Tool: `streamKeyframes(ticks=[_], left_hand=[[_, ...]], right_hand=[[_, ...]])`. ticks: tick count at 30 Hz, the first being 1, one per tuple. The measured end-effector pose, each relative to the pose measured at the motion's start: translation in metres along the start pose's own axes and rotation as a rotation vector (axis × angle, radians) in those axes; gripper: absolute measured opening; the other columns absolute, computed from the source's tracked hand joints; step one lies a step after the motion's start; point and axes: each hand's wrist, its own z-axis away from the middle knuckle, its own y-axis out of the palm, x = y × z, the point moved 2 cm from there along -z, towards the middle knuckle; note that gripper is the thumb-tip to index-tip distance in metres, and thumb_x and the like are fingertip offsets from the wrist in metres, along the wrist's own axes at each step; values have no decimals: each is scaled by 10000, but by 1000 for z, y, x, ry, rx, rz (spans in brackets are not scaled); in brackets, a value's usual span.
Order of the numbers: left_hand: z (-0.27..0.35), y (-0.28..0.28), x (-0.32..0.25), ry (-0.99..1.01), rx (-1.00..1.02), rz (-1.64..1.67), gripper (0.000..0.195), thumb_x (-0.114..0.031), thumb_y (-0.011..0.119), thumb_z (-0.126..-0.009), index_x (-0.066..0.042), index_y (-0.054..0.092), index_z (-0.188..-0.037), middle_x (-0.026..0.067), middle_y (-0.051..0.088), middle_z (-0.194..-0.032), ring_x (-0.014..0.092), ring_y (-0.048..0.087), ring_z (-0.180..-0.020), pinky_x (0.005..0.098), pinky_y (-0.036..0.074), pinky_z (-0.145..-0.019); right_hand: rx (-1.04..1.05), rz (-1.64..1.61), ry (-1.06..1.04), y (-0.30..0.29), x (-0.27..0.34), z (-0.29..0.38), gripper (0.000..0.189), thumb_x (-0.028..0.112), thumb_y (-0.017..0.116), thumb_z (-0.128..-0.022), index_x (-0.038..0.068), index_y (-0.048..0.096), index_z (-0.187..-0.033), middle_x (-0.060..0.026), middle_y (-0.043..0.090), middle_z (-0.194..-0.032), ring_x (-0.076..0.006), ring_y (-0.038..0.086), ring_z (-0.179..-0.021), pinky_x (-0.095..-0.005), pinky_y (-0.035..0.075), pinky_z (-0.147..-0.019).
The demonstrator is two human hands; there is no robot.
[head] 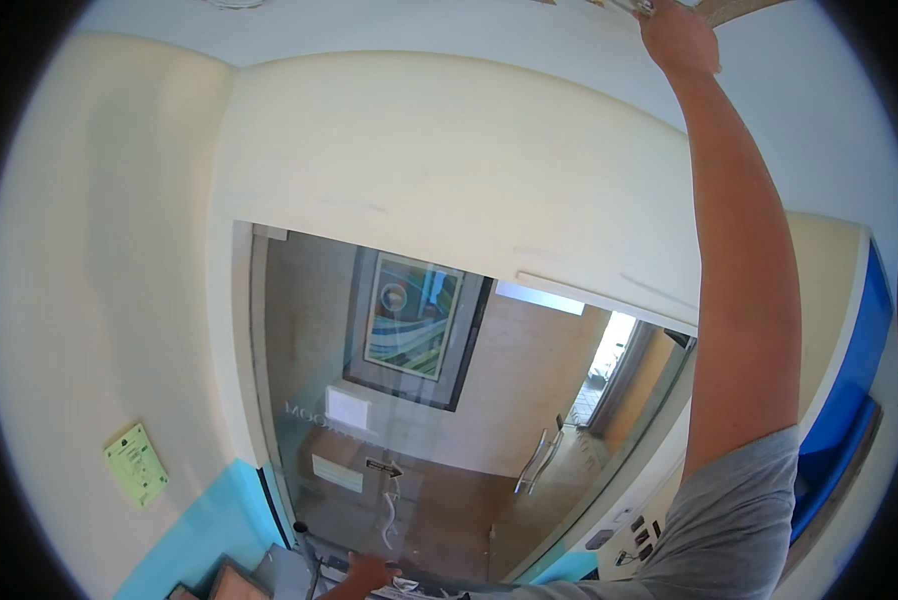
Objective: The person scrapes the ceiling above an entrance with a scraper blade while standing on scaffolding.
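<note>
My right hand (678, 37) is raised to the white ceiling (449, 30) at the top edge of the view. Its fingers close around a small shiny metal object (642, 7), mostly cut off by the frame. Beside that hand, a brown rough-edged patch (741, 10) shows in the ceiling. Low in the view, my left hand (370, 571) is blurred, over or against a dark surface with small loose items (408, 585). Whether it grips anything there is unclear.
Ahead stands a glass door (434, 420) with curved metal handles (539, 461); a framed picture (415, 315) shows through it. A green printed notice (138, 465) is on the left wall. A dark upright tube (303, 536) rises near my left hand. Blue panels (839, 375) are at right.
</note>
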Motion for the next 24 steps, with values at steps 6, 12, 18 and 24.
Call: streamKeyframes(ticks=[6, 12, 18, 24], left_hand=[[29, 54, 58, 155, -183, -129, 499, -416, 631, -838, -110, 633, -1232, 240, 580, -1259, 373, 551, -1179, 556, 413, -983], [131, 13, 54, -296, -354, 446, 508, -449, 692, -803, -42, 682, -1107, 249, 643, -1105, 400, 612, -1023, 494, 502, -853], [159, 4, 55, -370, -299, 252, 512, -458, 696, -795, -29, 677, -1073, 215, 614, -1144, 397, 598, -1018, 465, 495, -866], [136, 14, 78, -338, -441, 242, 525, -479, 661, -818, -38, 658, -1102, 193, 624, -1054, 380, 586, -1025, 469, 487, -869]], right_hand=[[50, 11, -26, -5, 14, -4, 136, 199, 608, -845, 93, 680, -891, -123, 685, -872, -312, 658, -904, -434, 537, -791], [15, 39, -27, 7, 2, 0, 136, 140, 559, -842, 85, 682, -863, -133, 681, -873, -298, 655, -891, -428, 534, -784], [0, 137, -110, 6, 14, -15, 156, 121, 545, -842, 83, 694, -867, -115, 693, -880, -279, 659, -911, -415, 537, -796], [115, 221, -154, -9, 41, -35, 204, 103, 530, -852, 103, 727, -905, -99, 710, -944, -276, 673, -943, -418, 545, -806]])
